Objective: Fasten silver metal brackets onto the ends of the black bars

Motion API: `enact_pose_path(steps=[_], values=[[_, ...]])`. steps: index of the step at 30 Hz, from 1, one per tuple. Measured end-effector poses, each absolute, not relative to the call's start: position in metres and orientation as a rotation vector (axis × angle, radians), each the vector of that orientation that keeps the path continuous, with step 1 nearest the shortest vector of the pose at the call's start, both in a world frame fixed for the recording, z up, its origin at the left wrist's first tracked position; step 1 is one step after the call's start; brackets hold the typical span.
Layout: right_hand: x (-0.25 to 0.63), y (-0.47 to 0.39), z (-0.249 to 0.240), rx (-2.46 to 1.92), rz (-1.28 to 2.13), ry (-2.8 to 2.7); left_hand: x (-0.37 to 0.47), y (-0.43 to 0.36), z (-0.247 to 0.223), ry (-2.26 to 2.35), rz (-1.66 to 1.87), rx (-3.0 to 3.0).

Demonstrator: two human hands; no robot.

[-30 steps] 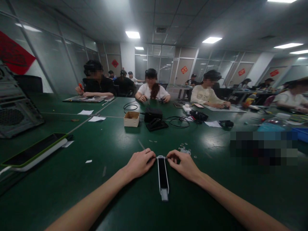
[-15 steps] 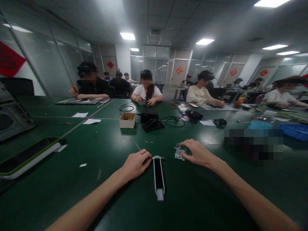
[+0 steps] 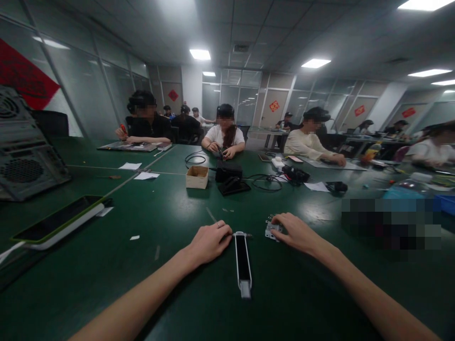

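A narrow device with a white frame and a black face (image 3: 243, 258) lies upright in view on the green table (image 3: 199, 303). My left hand (image 3: 212, 240) rests at its upper left corner, fingers curled and pressed together; what they pinch, if anything, is too small to tell. To the right, my right hand (image 3: 293, 231) has thumb and fingers around a small silver metal part (image 3: 272, 230) on the table, partly hidden by the fingers. A thin metal pin sticks out at the device's top right.
Ahead stand a small open box (image 3: 197, 178) and a black device (image 3: 229, 171) with cables. At left are a green-edged phone-like device (image 3: 59, 218) and a computer case (image 3: 30, 161). A bottle (image 3: 408, 187) stands at right. Several people sit beyond.
The whole view has shifted, so things appear further right. My right hand's fingers have closed in around the silver metal part. My left hand stays beside the device.
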State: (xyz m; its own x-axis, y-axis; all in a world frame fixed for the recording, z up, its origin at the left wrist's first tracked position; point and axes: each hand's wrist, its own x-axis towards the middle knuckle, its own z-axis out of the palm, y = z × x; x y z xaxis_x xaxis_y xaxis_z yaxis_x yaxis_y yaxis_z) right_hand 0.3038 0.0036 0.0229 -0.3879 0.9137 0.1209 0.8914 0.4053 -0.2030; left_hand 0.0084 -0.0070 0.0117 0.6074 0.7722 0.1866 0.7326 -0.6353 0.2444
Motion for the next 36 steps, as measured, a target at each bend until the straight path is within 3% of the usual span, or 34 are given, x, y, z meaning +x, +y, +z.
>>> enact_pose_path(steps=[17,28,36], values=[[0.269,-0.006,0.005,-1.176,0.177,-2.259,0.008,-0.006,0.012,1.24,0.44,2.694],[0.261,0.005,-0.012,-1.21,0.081,-2.158,0.009,-0.007,0.011,1.263,0.448,2.714],[0.277,0.0,0.01,-1.246,0.014,-2.266,0.008,-0.006,0.012,1.252,0.425,2.669]])
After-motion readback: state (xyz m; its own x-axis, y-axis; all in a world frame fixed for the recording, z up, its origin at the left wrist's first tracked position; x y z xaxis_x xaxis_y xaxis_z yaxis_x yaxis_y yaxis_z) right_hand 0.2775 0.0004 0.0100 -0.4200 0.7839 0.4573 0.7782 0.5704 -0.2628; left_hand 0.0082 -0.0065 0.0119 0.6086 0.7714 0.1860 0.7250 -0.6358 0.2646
